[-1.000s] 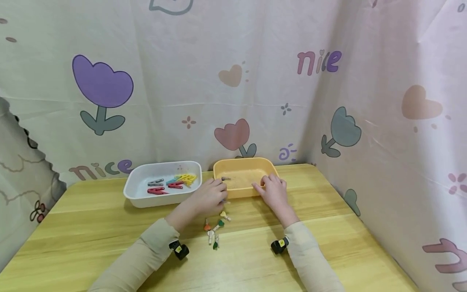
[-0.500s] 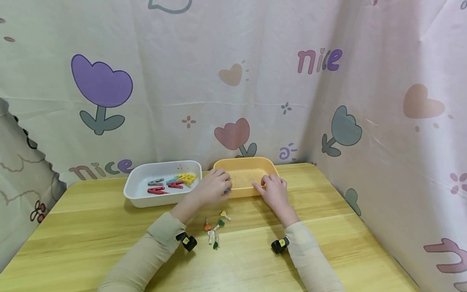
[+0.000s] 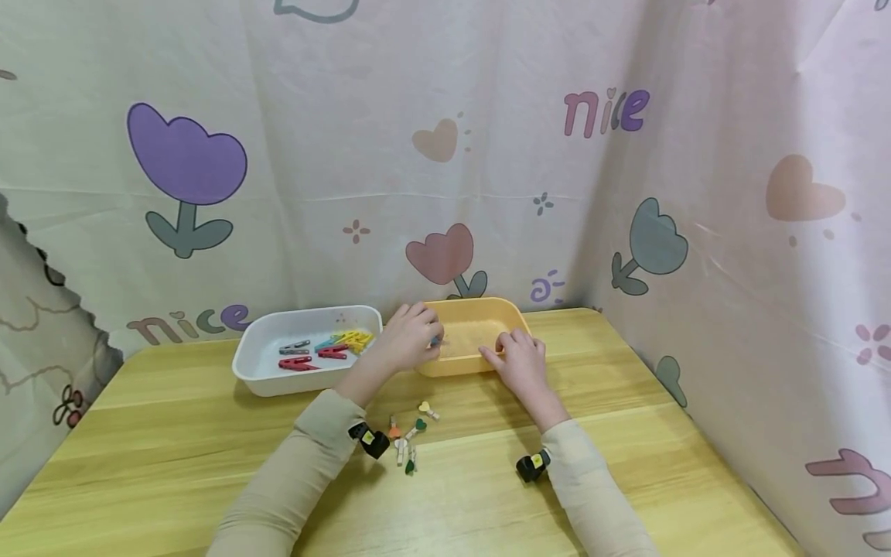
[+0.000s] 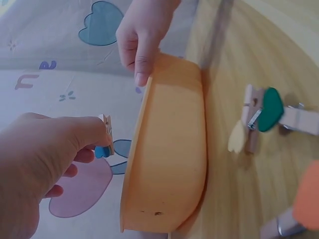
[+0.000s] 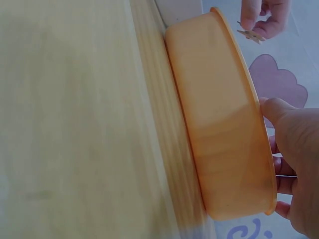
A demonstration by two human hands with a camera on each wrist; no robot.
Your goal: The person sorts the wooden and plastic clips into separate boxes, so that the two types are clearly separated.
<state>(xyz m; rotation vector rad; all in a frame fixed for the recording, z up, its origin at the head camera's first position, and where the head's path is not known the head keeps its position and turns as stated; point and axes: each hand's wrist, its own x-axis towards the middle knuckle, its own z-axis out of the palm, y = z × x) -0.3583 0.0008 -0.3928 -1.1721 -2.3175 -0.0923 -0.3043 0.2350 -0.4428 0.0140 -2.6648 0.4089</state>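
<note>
My left hand is raised over the left end of a yellow plastic basket. Between its thumb and forefinger it pinches a small wooden clothespin with a blue heart. My right hand holds the basket's rim near the right front corner, thumb against the outer wall and fingers over the edge. On the table before the basket lie several small wooden clothespins with hearts: a yellow one, a green one, an orange one, and others. The left hand hides part of the basket.
Left of the yellow basket stands a white basket holding red clips, grey clips, yellow clips and something blue. A printed curtain hangs behind the wooden table.
My left hand has risen from the table before the yellow basket to above its left end, bringing the blue-heart clothespin along. My right hand stays at the rim.
</note>
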